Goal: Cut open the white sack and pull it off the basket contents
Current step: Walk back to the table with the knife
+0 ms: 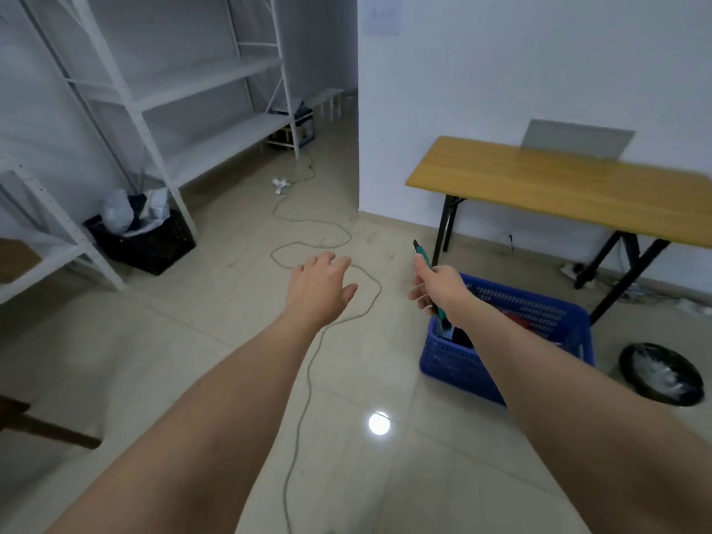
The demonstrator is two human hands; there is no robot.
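Fingers of the left hand (323, 287) are spread and loosely extended, palm down, gripping nothing. It hangs in the air above the tiled floor (200, 360), reaching forward. Fingers of the right hand (437, 289) are curled round a green-handled cutter (420, 253), whose dark tip points up and away from the body; probably carried that way so the blade stays clear of the other arm.

Task object: the black basket (148, 246) sits on the floor at far left, against the foot of the white shelving (162, 98). White sack material (131, 212) bulges out of its top, with something dark showing between the folds. Whether the sack is already cut, I cannot tell at this range. Both hands are well apart from it.

Just beside the right forearm, a blue basket (501, 364) holds dark items. It stands near the wooden table (558, 186). No white sack is visible on it.

A grey cable (316, 352) loops across the floor between the person and the black basket.

Judgement: approach phase, cutting not yet begun. The free left hand is likely meant to steady or pull the sack while the right cuts. The cable is a trip risk on the way.
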